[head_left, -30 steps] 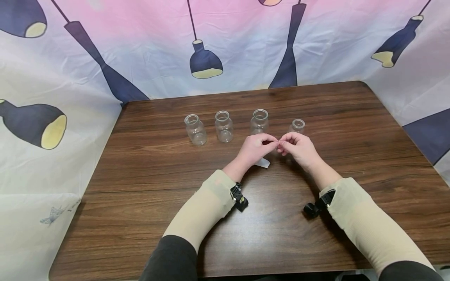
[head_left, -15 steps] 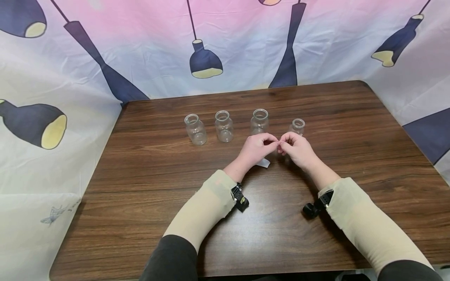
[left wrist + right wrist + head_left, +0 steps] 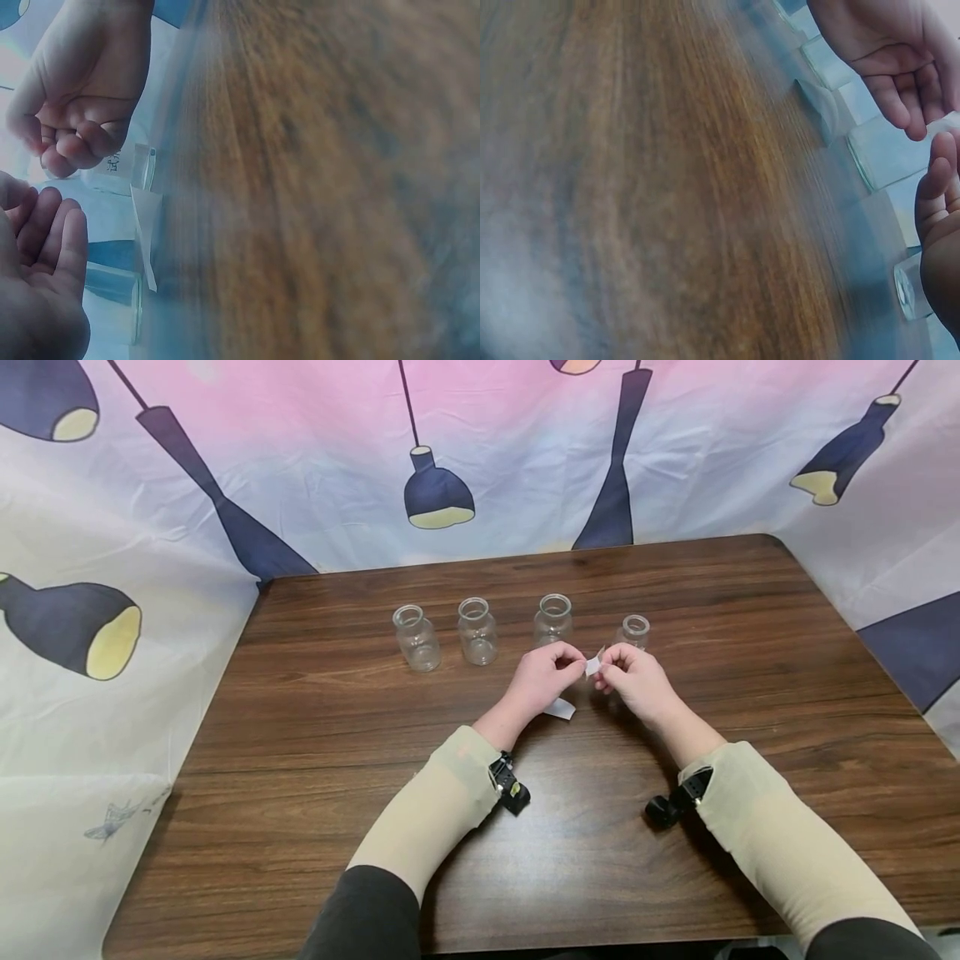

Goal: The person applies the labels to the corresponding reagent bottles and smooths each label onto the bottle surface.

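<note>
Between the fingertips of both hands is a small white paper label (image 3: 593, 667), with a thin edge sticking up beside it. My left hand (image 3: 542, 677) pinches its left side, and my right hand (image 3: 637, 681) pinches the right. Just beyond the right hand stands the smallest glass jar (image 3: 635, 631), partly hidden. In the left wrist view, a jar behind the fingers carries a white label with dark characters (image 3: 114, 163). A folded white paper strip (image 3: 560, 708) lies on the table below the left hand, partly covered by it.
Three larger clear glass jars stand in a row behind the hands: the left jar (image 3: 417, 639), the middle jar (image 3: 477, 632) and the right jar (image 3: 553, 620). The brown wooden table (image 3: 300, 760) meets a patterned cloth backdrop (image 3: 337, 468).
The hands have parted slightly at the fingertips, and the white label now shows between them. Jars and paper strip stay where they were.
</note>
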`<state>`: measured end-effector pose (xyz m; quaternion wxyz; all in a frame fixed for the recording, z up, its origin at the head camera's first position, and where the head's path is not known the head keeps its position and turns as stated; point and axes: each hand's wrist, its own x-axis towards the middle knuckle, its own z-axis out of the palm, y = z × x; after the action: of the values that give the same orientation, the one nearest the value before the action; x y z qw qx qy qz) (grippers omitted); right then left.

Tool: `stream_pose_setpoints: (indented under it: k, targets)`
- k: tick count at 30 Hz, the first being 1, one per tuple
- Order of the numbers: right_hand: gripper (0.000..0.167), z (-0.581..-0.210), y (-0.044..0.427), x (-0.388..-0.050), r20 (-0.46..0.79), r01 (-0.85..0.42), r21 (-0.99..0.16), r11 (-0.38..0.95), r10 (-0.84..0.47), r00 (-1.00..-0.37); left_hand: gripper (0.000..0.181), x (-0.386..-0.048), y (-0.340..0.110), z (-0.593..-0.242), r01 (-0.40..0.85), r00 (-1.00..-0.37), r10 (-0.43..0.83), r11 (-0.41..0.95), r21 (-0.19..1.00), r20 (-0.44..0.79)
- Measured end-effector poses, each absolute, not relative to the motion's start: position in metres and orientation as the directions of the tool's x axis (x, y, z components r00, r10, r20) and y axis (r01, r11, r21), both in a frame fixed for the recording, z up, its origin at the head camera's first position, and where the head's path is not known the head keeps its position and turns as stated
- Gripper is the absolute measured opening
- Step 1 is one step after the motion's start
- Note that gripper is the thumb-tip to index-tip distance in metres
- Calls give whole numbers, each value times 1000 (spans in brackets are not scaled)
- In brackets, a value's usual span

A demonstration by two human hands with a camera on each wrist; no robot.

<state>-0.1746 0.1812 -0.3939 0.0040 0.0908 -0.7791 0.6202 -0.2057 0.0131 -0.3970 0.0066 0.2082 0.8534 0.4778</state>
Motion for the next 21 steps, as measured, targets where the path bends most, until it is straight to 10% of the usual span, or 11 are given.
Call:
stream_pose_setpoints:
  k: [21]
  targets:
    - [5, -408, 190, -180, 117, -140, -969, 203, -122, -986, 8, -209, 3, -400, 320, -924, 339, 441, 838, 175]
